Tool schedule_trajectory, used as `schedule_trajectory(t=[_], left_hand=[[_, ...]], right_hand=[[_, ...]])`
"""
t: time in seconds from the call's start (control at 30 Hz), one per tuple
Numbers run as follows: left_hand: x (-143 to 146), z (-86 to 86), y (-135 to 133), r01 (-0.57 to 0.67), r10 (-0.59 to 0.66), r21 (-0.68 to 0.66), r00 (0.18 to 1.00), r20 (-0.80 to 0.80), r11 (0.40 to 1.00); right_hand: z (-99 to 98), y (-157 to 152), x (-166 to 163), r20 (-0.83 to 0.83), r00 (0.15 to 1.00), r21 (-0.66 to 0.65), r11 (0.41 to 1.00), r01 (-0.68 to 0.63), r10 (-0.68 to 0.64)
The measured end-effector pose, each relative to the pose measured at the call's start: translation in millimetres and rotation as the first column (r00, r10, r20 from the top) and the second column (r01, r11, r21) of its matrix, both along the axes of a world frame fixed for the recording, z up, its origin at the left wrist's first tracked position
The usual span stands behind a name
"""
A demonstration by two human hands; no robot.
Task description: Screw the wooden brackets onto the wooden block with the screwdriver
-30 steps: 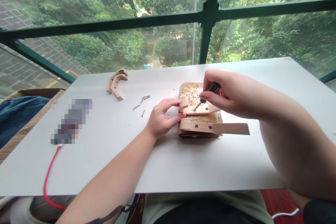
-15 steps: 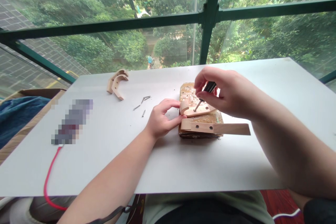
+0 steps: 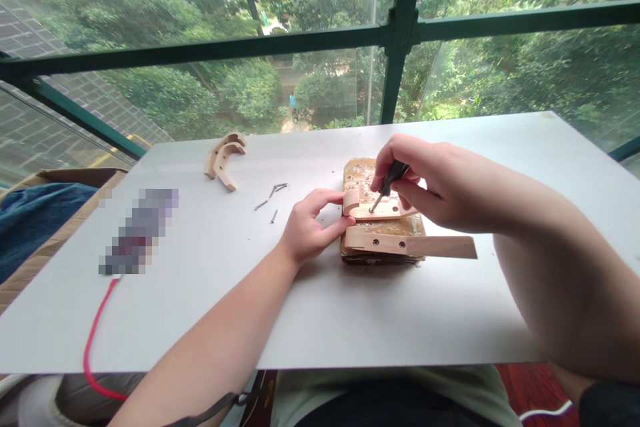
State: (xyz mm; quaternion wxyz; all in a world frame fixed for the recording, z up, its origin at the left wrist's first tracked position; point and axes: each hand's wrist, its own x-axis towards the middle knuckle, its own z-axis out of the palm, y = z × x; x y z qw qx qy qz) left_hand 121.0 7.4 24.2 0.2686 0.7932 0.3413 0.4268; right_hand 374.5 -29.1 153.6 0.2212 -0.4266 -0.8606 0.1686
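Note:
My right hand (image 3: 413,170) grips the black handle of a screwdriver (image 3: 391,177). The screwdriver leans, its tip at a screw in the upper wooden hook (image 3: 383,211). With thumb and fingers my left hand (image 3: 317,223) pinches that hook's curled left end. Beneath lies a tape-covered, pitted block (image 3: 360,172), seemingly cardboard. A second wooden hook (image 3: 437,246) rests across its near side, with two screws in its holes and its straight end jutting past the block to the right. My right hand hides the upper hook's far end.
Several loose screws (image 3: 273,195) lie left of the block on the white table (image 3: 200,307). Two curved wooden pieces (image 3: 227,163) sit farther back. A pixelated object (image 3: 140,230) with a red cable (image 3: 93,340) is at left, near a cardboard box (image 3: 107,180). Windows stand behind.
My right hand has turned about the screwdriver, its wrist and fingers shifting slightly, while the tip stays at the same screw. My left hand keeps its place on the upper hook.

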Motion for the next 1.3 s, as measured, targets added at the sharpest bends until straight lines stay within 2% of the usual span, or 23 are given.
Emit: schedule_trajectory(t=[0.17, 0.33, 0.53, 0.77, 0.9, 1.1, 1.3], left_hand=[[0.1, 0.7, 0.1, -0.005, 0.005, -0.008, 1.0, -0.011, 1.0], [0.0, 1.5, 0.4, -0.001, 0.001, -0.022, 1.0, -0.004, 1.0], [0.1, 1.3, 0.4, 0.005, -0.005, -0.04, 1.0, -0.001, 0.999], [-1.0, -0.4, 0.3, 0.011, -0.011, -0.06, 1.0, 0.004, 0.998], [-1.2, -1.2, 0.7, 0.02, -0.019, -0.063, 1.0, 0.015, 0.998], [-1.5, -2.1, 0.4, 0.001, -0.002, -0.056, 1.0, -0.007, 0.998], [-0.2, -1.4, 0.2, -0.015, 0.014, -0.043, 1.0, -0.017, 0.999]], right_hand=[[5.2, 0.4, 2.0, 0.057, 0.998, 0.05, 0.999, 0.003, -0.006], [5.2, 5.3, 3.1, 0.031, 0.996, 0.096, 0.992, 0.077, -0.081], [-1.4, 10.1, 0.3, -0.048, 0.982, 0.081, 0.979, 0.187, -0.184], [-8.9, 17.1, -1.8, -0.019, 0.959, 0.034, 0.959, 0.282, -0.282], [-10.8, 14.9, -5.5, -0.094, 0.973, 0.044, 0.975, 0.216, -0.211], [-11.6, 10.8, -12.9, -0.16, 0.987, 0.084, 0.996, -0.016, 0.029], [-12.0, 11.7, -12.4, -0.195, 0.98, 0.022, 0.999, -0.034, 0.038]])
